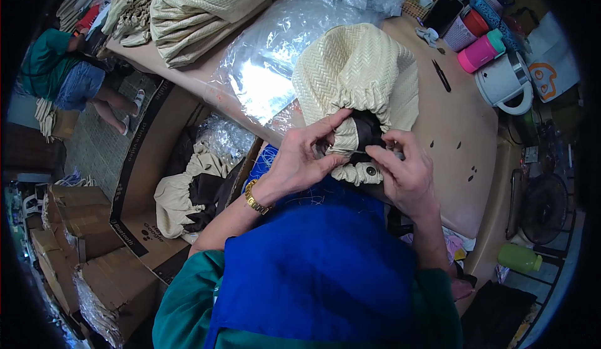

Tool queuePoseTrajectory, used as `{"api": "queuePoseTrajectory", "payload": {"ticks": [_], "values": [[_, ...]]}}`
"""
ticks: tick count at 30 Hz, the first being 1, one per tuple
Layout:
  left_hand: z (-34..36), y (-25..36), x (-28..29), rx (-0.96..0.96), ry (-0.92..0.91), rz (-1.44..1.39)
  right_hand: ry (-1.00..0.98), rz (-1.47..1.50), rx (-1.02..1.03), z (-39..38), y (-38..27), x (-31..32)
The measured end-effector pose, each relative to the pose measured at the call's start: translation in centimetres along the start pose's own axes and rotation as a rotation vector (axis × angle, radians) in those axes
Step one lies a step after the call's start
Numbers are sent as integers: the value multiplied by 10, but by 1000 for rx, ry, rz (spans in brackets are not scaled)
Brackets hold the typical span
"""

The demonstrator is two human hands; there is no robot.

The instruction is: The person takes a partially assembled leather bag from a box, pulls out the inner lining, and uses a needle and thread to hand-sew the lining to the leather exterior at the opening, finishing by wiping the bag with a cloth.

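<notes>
A cream bag (pixel 350 61) with a woven herringbone pattern lies on the table in front of me, its gathered mouth turned toward me. Black lining (pixel 368 127) shows inside the opening, and a dark round snap (pixel 370 170) sits on the near edge. My left hand (pixel 303 155) grips the gathered rim between thumb and fingers. At the opening's right side, my right hand (pixel 404 167) is closed, fingertips pressed together beside the lining. A thin shiny bit shows near those fingertips, too small to name; whatever they pinch is mostly hidden.
Clear plastic sheeting (pixel 269 55) and stacked cream fabric (pixel 200 17) cover the table's far left. A black pen (pixel 441 76), a pink bottle (pixel 481 51) and a white kettle (pixel 504 83) are at right. Left, a cardboard box (pixel 141 180) holds similar bags (pixel 175 202); beyond sits another person (pixel 62 67).
</notes>
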State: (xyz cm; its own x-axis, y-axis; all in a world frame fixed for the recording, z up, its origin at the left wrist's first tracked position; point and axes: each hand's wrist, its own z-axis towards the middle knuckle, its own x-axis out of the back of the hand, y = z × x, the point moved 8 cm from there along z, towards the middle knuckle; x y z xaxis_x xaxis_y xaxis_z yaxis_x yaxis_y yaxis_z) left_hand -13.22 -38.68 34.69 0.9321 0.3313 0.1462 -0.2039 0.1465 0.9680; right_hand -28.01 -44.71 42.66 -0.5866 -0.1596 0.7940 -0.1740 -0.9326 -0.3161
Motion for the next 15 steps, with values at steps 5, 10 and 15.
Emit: {"api": "queuePoseTrajectory", "payload": {"ticks": [5, 10, 15], "values": [[0, 6, 0, 92, -55, 44, -45, -147, 36, 2, -13, 6], [0, 5, 1, 56, -49, 68, -89, -96, 1, 5, -6, -3], [1, 8, 2, 96, -65, 46, -42, -9, 3, 2, -2, -1]]}}
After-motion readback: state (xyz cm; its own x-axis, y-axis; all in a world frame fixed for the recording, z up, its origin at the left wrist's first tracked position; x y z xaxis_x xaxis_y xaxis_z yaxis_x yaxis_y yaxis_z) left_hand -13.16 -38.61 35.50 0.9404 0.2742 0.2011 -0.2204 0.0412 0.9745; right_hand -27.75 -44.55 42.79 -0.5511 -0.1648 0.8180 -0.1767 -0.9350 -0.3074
